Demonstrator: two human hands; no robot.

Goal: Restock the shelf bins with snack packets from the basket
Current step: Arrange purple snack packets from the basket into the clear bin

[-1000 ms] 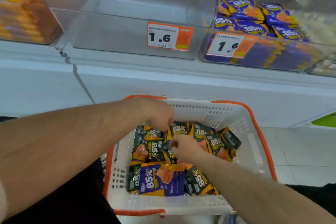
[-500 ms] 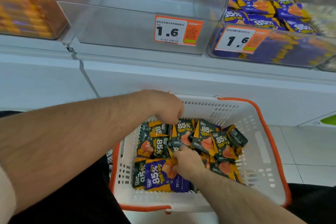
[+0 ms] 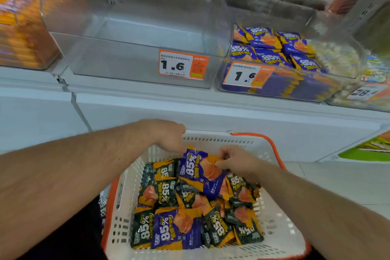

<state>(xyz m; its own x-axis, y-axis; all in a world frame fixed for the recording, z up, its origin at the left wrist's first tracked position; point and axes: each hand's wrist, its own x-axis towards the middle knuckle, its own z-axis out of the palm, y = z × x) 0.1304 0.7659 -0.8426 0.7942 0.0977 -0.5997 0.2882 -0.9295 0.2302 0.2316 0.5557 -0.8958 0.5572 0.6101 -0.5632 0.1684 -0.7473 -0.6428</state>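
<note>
1. My right hand pinches a glossy purple packet lifted over the basket.
2. My left hand curls at its upper edge; grip unclear.
3. The perforated white basket holds crinkly green packets; the clear bin stands above.

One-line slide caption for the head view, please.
Both hands, left hand and right hand, lift a purple-and-orange foil snack packet from the white plastic orange-rimmed basket, below a clear bin of matching purple packets.

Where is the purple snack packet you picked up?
In the head view, the purple packet is held between the left hand and right hand, just above the dark packets in the white basket.
</note>
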